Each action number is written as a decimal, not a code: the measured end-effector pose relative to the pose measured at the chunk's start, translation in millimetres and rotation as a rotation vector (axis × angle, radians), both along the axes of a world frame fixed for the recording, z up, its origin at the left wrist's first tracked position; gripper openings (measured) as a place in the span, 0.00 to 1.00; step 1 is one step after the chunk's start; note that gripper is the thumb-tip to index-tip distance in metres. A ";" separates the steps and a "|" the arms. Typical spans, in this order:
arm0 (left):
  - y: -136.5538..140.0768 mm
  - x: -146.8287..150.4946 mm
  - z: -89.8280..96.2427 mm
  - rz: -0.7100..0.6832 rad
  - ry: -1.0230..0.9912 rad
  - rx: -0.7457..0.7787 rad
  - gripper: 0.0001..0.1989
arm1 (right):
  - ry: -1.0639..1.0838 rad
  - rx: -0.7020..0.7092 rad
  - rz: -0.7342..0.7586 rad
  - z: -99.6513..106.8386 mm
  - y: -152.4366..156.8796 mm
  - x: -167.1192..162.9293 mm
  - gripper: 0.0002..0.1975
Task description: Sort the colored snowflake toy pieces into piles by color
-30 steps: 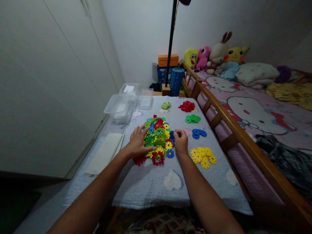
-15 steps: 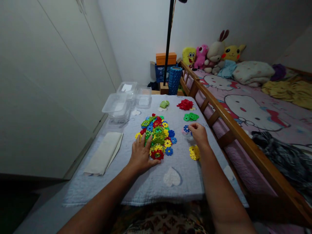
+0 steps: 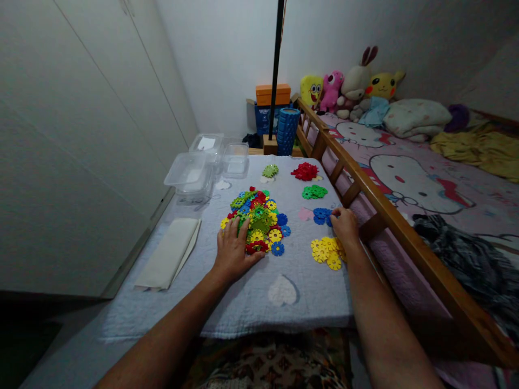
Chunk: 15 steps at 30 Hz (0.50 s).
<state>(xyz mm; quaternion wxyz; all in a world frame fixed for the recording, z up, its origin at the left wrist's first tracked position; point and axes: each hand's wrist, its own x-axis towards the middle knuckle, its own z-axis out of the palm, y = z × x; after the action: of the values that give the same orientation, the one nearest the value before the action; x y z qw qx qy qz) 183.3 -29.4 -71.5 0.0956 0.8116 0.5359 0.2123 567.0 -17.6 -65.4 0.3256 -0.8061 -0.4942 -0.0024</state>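
A mixed heap of red, yellow, blue and green plastic snowflake discs lies mid-table. My left hand rests on the near left side of this heap, fingers spread. My right hand is at the right end of a small blue pile, thumb and forefinger pinched on a blue disc at its edge. Just nearer me is a yellow pile, partly hidden by my right wrist. Farther back lie a green pile, a red pile and a small lime-green pile.
Clear plastic containers stand at the back left, with a folded beige cloth nearer me. A wooden bed rail runs along the table's right side. Behind the table are a black pole and a blue foam roller.
My right hand has moved right with a blue disc, from the left of the blue pile to its right end. The left hand stays on the heap. The view has shifted slightly.
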 end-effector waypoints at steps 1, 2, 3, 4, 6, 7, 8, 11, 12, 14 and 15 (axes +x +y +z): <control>0.0 -0.3 0.8 0.005 -0.005 0.002 0.50 | -0.047 0.003 -0.008 2.7 -0.5 -5.4 0.07; 0.1 -0.6 1.2 0.009 -0.014 0.004 0.49 | -0.073 0.003 -0.005 5.7 -0.6 -12.5 0.08; 0.4 -0.9 1.2 0.010 -0.027 0.007 0.49 | -0.076 -0.001 0.021 8.6 -0.4 -21.6 0.08; 1.0 -1.3 0.7 0.008 -0.043 0.011 0.48 | -0.057 -0.007 0.080 11.0 0.1 -32.6 0.08; 3.3 -2.0 -1.1 0.003 -0.084 0.021 0.47 | 0.015 -0.034 0.255 13.1 1.3 -59.6 0.07; 4.9 -2.4 -2.2 -0.002 -0.109 0.025 0.47 | 0.049 -0.056 0.344 12.5 2.0 -74.5 0.08; 6.8 -2.8 -3.3 -0.006 -0.138 0.029 0.46 | 0.058 -0.072 0.420 10.7 2.7 -89.5 0.08; 13.0 -4.6 -5.7 -0.009 -0.241 0.037 0.48 | 0.015 -0.095 0.505 0.9 5.2 -128.4 0.13; 14.9 -5.4 -6.3 -0.005 -0.274 0.032 0.49 | -0.004 -0.096 0.487 -2.8 6.1 -137.8 0.15; 18.0 -7.2 -6.9 0.006 -0.332 0.005 0.49 | -0.037 -0.092 0.416 -9.8 8.0 -150.2 0.19; 19.1 -8.0 -6.9 0.009 -0.361 -0.012 0.49 | -0.050 -0.090 0.381 -12.8 8.9 -153.6 0.20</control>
<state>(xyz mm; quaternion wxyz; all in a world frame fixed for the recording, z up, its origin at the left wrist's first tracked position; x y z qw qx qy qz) 175.3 -10.4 -78.4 0.1940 0.7574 0.5148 0.3516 413.4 -8.7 -78.2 0.2714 -0.7114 -0.6454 0.0616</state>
